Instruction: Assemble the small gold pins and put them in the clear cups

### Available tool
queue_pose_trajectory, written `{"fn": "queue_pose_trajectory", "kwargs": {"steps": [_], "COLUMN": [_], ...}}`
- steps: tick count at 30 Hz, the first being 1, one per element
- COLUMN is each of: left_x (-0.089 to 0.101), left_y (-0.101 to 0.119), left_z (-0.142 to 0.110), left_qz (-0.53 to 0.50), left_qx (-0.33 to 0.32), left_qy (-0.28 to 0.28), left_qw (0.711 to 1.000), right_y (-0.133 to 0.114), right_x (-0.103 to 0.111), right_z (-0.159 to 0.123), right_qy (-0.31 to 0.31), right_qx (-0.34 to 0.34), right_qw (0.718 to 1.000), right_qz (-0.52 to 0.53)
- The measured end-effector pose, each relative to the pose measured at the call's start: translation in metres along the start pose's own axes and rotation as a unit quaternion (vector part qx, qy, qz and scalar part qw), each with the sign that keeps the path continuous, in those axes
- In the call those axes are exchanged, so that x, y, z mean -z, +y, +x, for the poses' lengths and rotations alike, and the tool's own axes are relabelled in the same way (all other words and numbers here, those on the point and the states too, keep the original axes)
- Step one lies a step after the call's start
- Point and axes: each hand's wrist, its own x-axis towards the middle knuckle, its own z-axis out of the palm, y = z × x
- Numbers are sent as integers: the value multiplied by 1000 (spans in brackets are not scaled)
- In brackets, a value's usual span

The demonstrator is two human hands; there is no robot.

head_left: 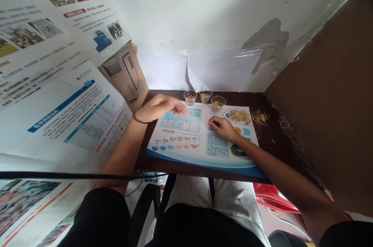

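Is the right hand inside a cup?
No, the right hand is over the printed sheet, on the near side of the three cups.

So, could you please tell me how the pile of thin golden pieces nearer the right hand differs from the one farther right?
The nearer golden pile looks larger and denser, while the farther golden pile is smaller and looser. The nearer pile lies on the white-and-blue printed paper sheet; the farther pile, on the dark brown tabletop. Both hold thin golden pieces.
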Motion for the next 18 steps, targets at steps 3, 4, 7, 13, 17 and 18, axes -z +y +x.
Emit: {"fn": "queue_pose_trajectory", "kwargs": {"steps": [3, 4, 7, 13, 17, 18], "left_x": [-22, -28, -40, -51, -44, -41], "left_y": [-25, -35, -58, -64, -61, -61], "left_z": [55, 72, 114, 145, 146, 145], "left_qz": [7, 38, 207, 366, 365, 361], "left_qx": [62, 85, 139, 208, 209, 207], "left_qy": [-35, -24, -21, -100, -128, -135], "left_qw": [997, 995, 968, 902, 898, 899], "right_y": [1, 0, -1, -1, 2, 2], "right_x": [-1, -1, -1, 2, 4, 4], "right_z": [2, 2, 2, 2, 2, 2], "right_qy": [6, 6, 4, -11, -15, -17], "right_qx": [-12, -10, -1, 18, 26, 28], "right_qw": [1000, 1000, 1000, 1000, 999, 999], "right_qz": [16, 13, 0, 14, 17, 16]}}
